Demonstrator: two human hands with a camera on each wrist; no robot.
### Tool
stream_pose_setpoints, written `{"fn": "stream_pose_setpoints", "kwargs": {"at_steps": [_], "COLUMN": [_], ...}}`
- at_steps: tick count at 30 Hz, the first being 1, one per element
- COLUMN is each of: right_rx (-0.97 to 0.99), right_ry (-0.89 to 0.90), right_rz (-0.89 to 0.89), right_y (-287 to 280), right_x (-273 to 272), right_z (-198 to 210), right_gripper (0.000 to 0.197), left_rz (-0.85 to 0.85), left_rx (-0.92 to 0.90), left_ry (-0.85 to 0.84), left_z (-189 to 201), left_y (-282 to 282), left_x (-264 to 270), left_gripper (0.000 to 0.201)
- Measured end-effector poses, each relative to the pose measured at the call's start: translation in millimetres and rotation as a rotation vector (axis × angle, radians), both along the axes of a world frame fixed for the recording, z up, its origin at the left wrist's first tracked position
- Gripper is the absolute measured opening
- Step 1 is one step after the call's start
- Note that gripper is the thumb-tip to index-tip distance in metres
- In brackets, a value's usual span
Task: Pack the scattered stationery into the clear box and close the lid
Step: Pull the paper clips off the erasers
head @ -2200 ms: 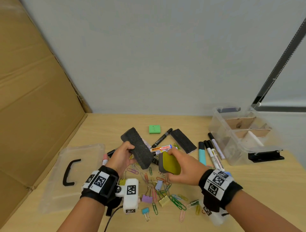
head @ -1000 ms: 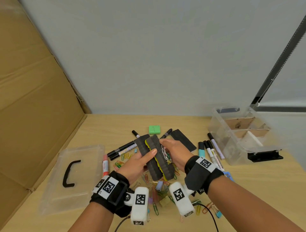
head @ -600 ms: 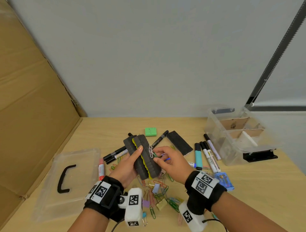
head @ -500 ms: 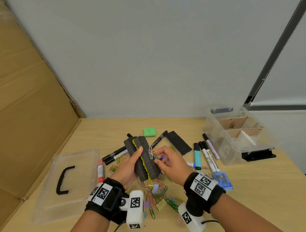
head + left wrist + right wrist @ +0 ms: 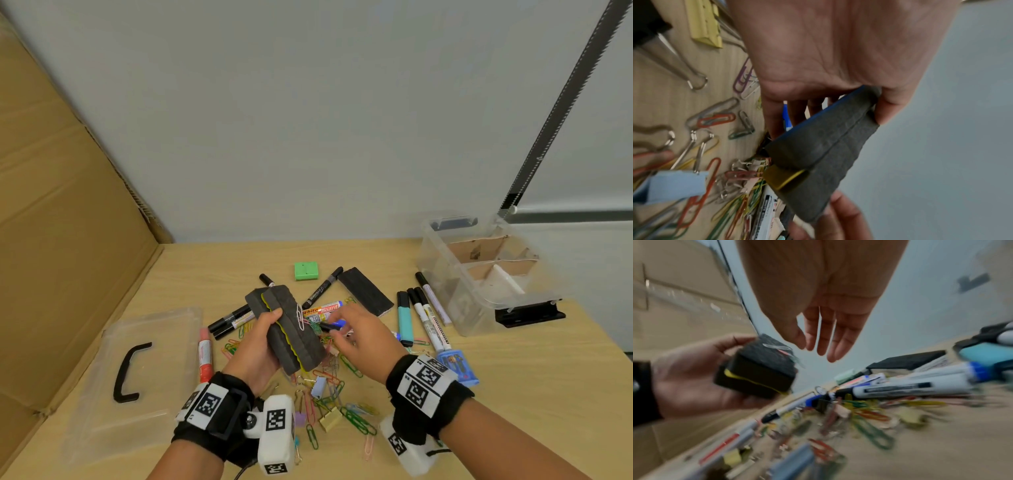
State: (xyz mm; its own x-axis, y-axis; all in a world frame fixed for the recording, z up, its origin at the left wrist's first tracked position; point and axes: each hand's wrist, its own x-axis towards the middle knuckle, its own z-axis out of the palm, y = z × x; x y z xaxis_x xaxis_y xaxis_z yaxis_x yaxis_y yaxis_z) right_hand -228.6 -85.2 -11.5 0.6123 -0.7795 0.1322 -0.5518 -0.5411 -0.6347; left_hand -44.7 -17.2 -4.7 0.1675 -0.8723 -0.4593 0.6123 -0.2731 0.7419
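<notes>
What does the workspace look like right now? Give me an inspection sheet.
Surface: wooden table, littered.
Job's things: clear box open, far right; lid flat, near left; markers, third eraser loose.
Clutter: paper clips and binder clips strewn in front.
Grippers: left hand grips two stacked erasers with clips stuck on; right hand open beside them, holding nothing.
Cables: black lead at left wrist.
Surroundings: cardboard panel left, grey wall behind.
</notes>
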Motion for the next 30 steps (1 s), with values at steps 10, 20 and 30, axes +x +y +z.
{"fn": "stream_pose_setpoints", "kwargs": {"at_steps": [10, 20, 30], "right_rx": [-0.050, 0.055, -0.021], "right_ry": [-0.031, 0.193, -0.065], "right_rz": [0.104, 0.017, 0.085], "right_y": [2, -3, 7], "right_x": [27, -1, 13], "right_z": [4, -18, 11], "right_gripper": [0.016, 0.020, 0.032], "left_rz": [-0.126, -0.015, -0.092], "left_rx": [-0.007, 0.007, 0.013], "left_ry": [-0.113, -0.064, -0.114], "left_z": [-7, -7, -7], "left_y": [3, 4, 3], "left_x": [-13, -2, -9], "left_gripper": [0.031, 0.041, 0.048]}}
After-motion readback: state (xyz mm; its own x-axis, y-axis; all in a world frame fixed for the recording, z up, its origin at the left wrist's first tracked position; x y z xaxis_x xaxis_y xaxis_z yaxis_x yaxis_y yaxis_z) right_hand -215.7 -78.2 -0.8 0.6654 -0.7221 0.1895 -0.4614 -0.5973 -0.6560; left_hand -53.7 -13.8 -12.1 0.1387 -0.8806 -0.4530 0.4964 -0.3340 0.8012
